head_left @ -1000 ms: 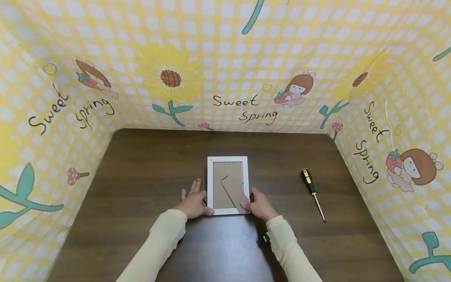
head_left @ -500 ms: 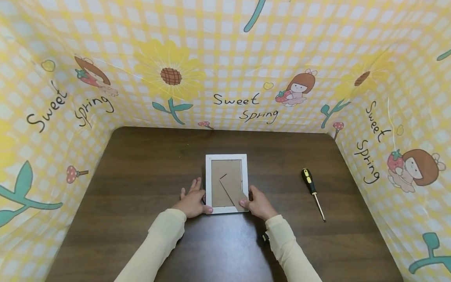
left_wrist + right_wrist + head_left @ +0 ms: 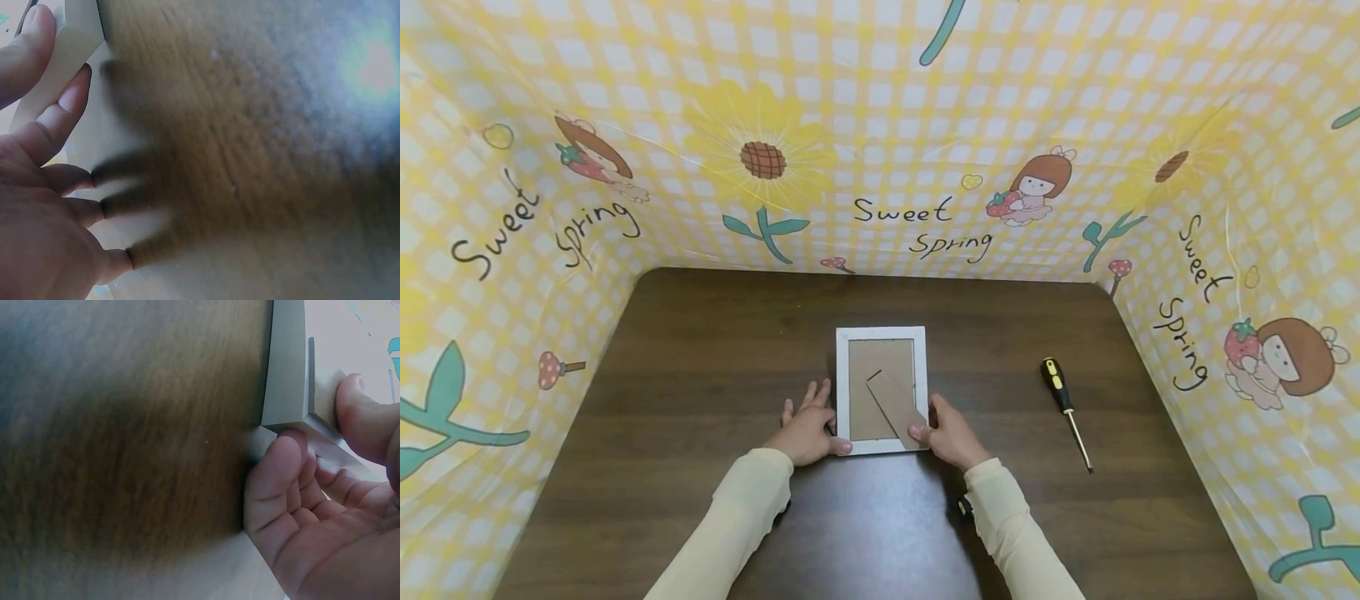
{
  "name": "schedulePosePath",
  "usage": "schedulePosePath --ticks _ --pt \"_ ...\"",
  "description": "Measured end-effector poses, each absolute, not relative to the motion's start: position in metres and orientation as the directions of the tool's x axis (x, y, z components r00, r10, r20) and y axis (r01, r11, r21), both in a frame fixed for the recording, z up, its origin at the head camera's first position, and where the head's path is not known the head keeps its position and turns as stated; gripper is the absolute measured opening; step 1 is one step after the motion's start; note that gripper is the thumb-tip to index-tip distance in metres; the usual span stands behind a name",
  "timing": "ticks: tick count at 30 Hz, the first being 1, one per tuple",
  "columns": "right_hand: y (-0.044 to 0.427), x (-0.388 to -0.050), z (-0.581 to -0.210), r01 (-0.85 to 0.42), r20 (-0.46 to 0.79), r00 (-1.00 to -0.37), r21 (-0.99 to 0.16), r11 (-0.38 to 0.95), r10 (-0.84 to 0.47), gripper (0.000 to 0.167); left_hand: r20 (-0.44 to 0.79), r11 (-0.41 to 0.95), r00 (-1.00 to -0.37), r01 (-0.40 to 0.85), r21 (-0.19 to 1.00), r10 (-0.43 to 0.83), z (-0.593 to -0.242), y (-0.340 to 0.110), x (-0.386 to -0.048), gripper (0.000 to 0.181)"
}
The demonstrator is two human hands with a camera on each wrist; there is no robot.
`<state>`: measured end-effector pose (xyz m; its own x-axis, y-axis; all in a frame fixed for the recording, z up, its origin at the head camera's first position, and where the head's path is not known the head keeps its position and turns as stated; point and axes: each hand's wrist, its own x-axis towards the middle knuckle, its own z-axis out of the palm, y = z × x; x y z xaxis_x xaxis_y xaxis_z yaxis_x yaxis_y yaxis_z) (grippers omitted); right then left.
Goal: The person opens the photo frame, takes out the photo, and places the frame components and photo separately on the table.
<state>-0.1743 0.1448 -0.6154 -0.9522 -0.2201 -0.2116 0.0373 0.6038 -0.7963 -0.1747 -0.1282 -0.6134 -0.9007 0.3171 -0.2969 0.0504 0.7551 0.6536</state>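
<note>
A white frame [image 3: 843, 383] with a brown backing board [image 3: 868, 408] lies on the table, its cardboard stand flap reaching over the lower right corner. The left hand [image 3: 802, 435] pinches the lower left corner, thumb on top and index finger against the side; in the left wrist view the other fingers of this hand [image 3: 50, 206] touch the tabletop. At the lower right corner the right hand [image 3: 953, 435] grips the frame, thumb on the flap. The right wrist view shows the curled fingers of the right hand [image 3: 331, 512] under and beside the frame's corner [image 3: 287, 394].
A screwdriver [image 3: 1057, 385] with a black and yellow handle lies on the dark wooden table [image 3: 715, 333], right of the frame, its tip toward the front. Yellow checked cloth [image 3: 880, 125] with printed flowers and figures stands around the back and both sides.
The head view has shifted slightly. Both hands keep their hold at the lower corners, and the frame shows no clear movement of its own.
</note>
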Motion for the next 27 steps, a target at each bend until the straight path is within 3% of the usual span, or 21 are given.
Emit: schedulePosePath --ticks 9,27 --pt "0.1442 -0.1748 -0.6161 0.069 -0.233 -0.95 -0.803 0.592 -0.206 0.027 -0.296 0.767 -0.899 0.066 0.638 0.323 -0.6152 -0.1275 -0.1754 0.03" --pt "0.1414 -0.1764 -0.6185 0.014 -0.163 -0.962 -0.829 0.559 -0.218 0.028 -0.27 0.768 -0.909 0.079 0.636 0.317 -0.615 -0.1288 -0.1741 0.026"
